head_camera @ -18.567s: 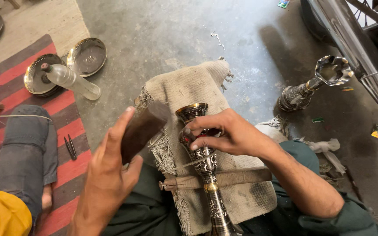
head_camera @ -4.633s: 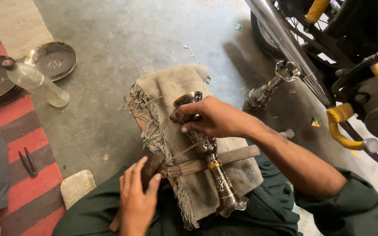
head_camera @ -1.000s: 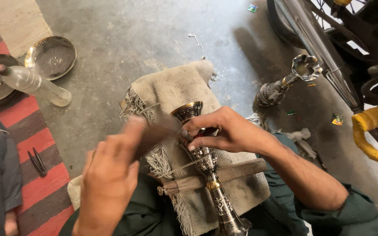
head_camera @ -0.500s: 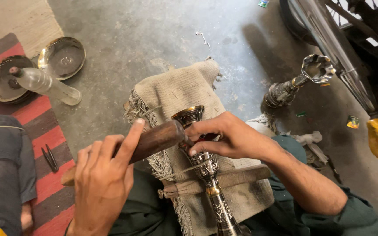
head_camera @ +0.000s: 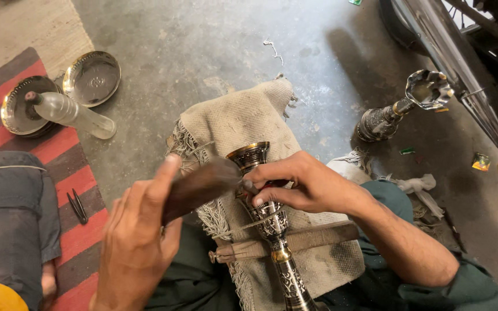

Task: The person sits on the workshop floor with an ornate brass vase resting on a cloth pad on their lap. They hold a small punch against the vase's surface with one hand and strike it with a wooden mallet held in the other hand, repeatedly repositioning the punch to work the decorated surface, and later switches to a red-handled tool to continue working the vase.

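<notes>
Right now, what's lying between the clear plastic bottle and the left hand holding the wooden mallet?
In the head view, a small pair of dark metal tweezers lies on the red striped rug between the clear plastic bottle and the left hand; otherwise bare concrete floor.

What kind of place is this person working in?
Probably a small floor-level metal craft workshop: bare concrete floor, an engraved metal stand strapped over burlap cloth, a second metal stand, shiny metal dishes nearby, and a motorcycle alongside.

1. Grey concrete floor (head_camera: 214, 40), stained.
2. Red-striped rug (head_camera: 7, 86), left edge.
3. Two metal dishes (head_camera: 90, 78), straddling the rug's border.
4. Clear plastic bottle (head_camera: 73, 113), lying across them.
5. Ornate metal stem (head_camera: 402, 106), lying right.
</notes>
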